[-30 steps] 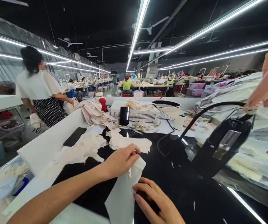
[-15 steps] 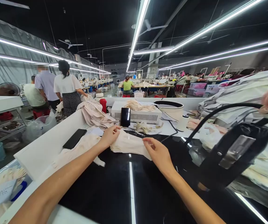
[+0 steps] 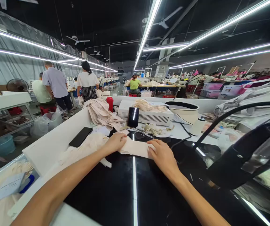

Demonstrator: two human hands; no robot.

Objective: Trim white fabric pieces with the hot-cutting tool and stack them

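Toward the far edge of the black table (image 3: 106,194), left hand (image 3: 117,142) and right hand (image 3: 161,153) pinch opposite ends of some cream cloth (image 3: 136,147). Guessing it's light and floppy, so both ends seem good grip spots.

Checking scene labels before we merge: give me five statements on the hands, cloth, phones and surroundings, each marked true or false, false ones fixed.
1. The left hand is at the left end of the pale cloth. True.
2. The right hand is on a phone. False: it is at the right end of that cloth.
3. Two phones show: one lies flat, one stands upright. True.
4. The white vented box is left of the flat phone. False: it is to the right, farther back.
5. The person in the bright green top is standing. False: that person is seated.
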